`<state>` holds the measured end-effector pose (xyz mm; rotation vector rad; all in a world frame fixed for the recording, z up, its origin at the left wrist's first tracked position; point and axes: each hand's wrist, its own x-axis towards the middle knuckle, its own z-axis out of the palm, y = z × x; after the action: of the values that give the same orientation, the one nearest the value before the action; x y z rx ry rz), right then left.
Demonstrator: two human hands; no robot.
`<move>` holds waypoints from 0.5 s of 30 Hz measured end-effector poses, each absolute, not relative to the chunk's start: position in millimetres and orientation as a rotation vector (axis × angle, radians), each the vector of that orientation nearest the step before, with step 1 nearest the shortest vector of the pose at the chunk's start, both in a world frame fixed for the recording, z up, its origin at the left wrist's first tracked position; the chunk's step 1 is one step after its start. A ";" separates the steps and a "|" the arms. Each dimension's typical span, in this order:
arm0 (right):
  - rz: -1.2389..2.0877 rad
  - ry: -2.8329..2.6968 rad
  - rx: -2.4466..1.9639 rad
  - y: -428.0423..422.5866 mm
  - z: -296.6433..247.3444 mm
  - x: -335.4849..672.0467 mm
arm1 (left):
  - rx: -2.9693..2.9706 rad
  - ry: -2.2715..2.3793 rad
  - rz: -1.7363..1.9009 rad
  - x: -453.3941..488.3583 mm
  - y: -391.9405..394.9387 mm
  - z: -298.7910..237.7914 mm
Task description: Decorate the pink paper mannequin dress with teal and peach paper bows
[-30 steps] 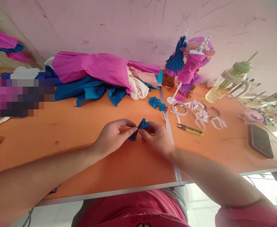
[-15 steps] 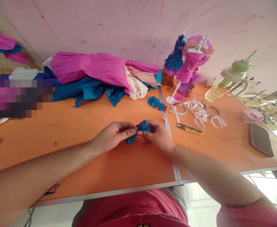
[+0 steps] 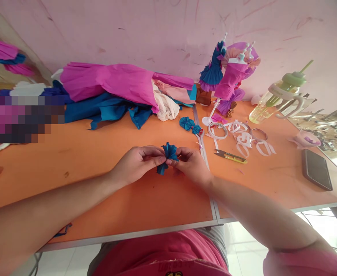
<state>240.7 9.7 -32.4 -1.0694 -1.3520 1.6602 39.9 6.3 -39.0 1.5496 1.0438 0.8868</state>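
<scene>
Both my hands meet over the orange table (image 3: 84,153), pinching a small blue crepe-paper bow (image 3: 167,156) at its gathered middle. My left hand (image 3: 138,163) grips it from the left, fingers closed. My right hand (image 3: 189,163) grips it from the right, thumb and fingers pressed together. The bow's upper half fans out above my fingertips and its lower half hangs below them. Another finished blue bow (image 3: 190,125) lies on the table farther back.
A pile of pink, blue and white crepe paper (image 3: 119,92) lies at the back. Small paper dresses on stands (image 3: 228,76), white paper strips (image 3: 243,136), yellow snips (image 3: 230,156), a green-lidded bottle (image 3: 280,96) and a black phone (image 3: 316,169) sit to the right.
The blue bow has turned between my fingers and its top half has fanned out wider. My hands stayed in about the same place.
</scene>
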 end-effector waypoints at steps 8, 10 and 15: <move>1.631 -1.366 -1.112 9.2 -27.3 242.8 | 1.452 1.040 0.932 40.5 4.5 -42.3; 1.572 -1.398 -1.151 8.2 -26.5 242.9 | 1.431 1.068 0.935 40.2 4.8 -43.6; 1.534 -1.503 -1.172 6.2 -25.8 242.8 | 1.428 1.042 0.882 41.1 5.4 -42.0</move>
<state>242.8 6.2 -25.8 -1.1719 -1.5029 1.5342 41.1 5.4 -42.0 1.4283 1.0416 0.8824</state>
